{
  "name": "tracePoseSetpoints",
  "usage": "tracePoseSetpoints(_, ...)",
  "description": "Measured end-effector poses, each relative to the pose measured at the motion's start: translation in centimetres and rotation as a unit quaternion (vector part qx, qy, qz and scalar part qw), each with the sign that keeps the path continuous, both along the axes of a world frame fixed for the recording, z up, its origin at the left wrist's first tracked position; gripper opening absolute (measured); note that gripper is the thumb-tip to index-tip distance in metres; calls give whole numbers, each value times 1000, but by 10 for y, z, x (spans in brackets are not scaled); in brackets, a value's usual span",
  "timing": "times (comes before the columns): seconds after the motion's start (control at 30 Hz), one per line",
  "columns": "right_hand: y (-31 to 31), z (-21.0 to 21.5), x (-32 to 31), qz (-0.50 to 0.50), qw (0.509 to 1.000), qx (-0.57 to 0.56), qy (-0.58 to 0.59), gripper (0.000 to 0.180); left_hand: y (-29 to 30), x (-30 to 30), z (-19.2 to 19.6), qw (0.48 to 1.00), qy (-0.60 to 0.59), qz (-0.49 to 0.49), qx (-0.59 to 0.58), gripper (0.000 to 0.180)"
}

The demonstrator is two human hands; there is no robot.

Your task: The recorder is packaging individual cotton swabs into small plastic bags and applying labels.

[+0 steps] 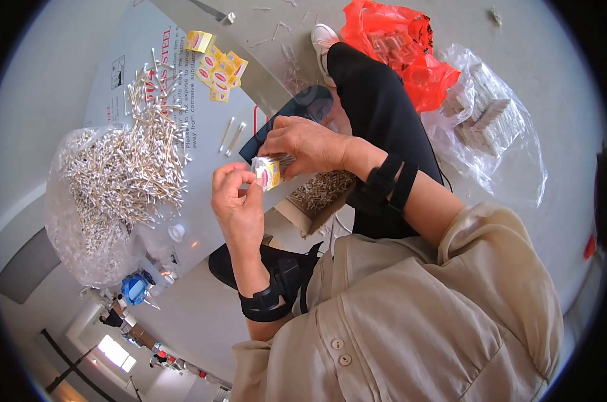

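In front of my body, both hands meet at a small pack of cotton swabs [268, 169] with a yellow, white and red label. My right hand [310, 143] grips it from the right, fingers curled round the swabs. At its left end, my left hand [238, 201] pinches the label's edge between thumb and fingers. White swab tips show at the top of the pack. Just beyond my hands, a few loose swabs [235, 139] lie on the table. Several yellow labels [220, 72] are piled farther off. A large heap of cotton swabs [119, 181] spreads to the left.
The grey table [203, 231] carries a clear plastic bag [61, 221] under the heap. Below my right wrist, a cardboard box [302, 218] holds many swabs. On the floor at right sit a red plastic bag [421, 84] and a clear bag [524, 167] with stacked white packs.
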State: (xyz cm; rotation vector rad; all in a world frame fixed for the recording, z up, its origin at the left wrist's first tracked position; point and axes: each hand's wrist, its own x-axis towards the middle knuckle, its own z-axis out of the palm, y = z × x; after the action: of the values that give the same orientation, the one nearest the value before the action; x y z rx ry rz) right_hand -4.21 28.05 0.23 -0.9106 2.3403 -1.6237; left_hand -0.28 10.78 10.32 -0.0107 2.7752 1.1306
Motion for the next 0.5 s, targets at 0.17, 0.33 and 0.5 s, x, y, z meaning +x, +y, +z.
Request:
tracePoseSetpoints(0.17,-3,5,-3,28,997,66,-14,35,-5,4,-4,1000,-14,3,9,6)
tracePoseSetpoints(0.33,-1,5,-4,36,997,74,-11,32,0,4,-2,1000,-23,-7,-8,6)
tracePoseSetpoints(0.5,-3,3,-5,51,994,91,-42,31,10,3,10,993,21,-87,-75,10)
